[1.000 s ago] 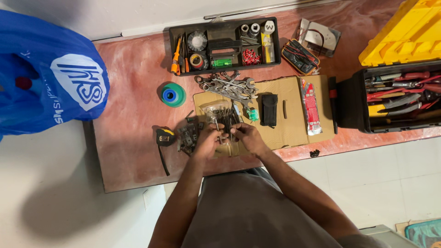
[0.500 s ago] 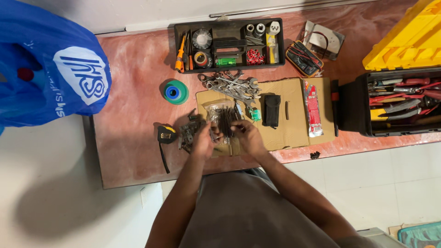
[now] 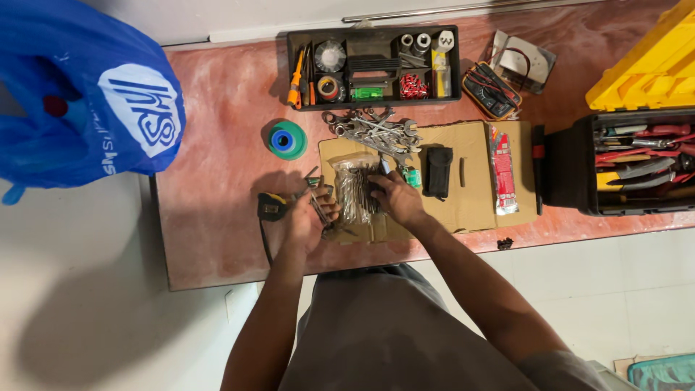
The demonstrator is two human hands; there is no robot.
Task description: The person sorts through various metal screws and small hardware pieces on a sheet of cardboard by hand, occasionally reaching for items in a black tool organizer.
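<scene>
My left hand (image 3: 308,221) rests over a pile of small grey metal brackets (image 3: 317,190) on the reddish board, fingers curled around some of them. My right hand (image 3: 394,200) grips the right side of a clear plastic bag of dark nails (image 3: 355,190) lying on a cardboard sheet (image 3: 470,195). A black and yellow tape measure (image 3: 271,206) lies just left of my left hand.
A pile of wrenches (image 3: 373,130), a black pouch (image 3: 437,172) and a red packet (image 3: 502,171) sit on the cardboard. Behind are a black organiser tray (image 3: 373,66), a multimeter (image 3: 491,90) and a green-blue tape roll (image 3: 287,139). An open toolbox (image 3: 637,163) stands right, a blue bag (image 3: 87,108) left.
My left hand moved left from the nail bag onto the metal brackets. My right hand stayed at the bag. The camera view shifted slightly right.
</scene>
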